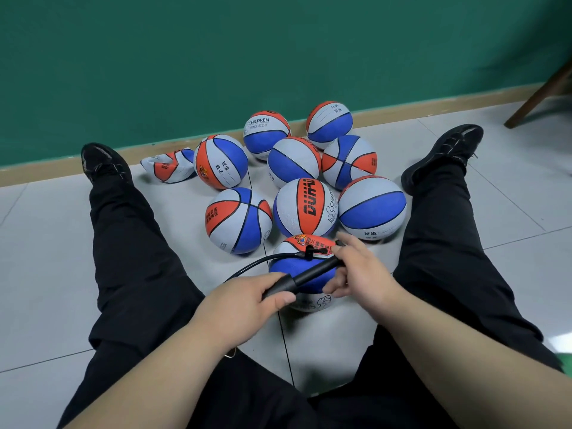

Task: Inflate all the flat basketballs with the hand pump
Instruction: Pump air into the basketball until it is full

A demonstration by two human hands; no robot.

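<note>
Left hand [247, 301] grips the pump [309, 274] over the ball [312, 284], right hand [362, 270] at its handle, hold unclear: best to steady the barrel, stroke fully and keep the hose [263, 260] needle seated.
</note>
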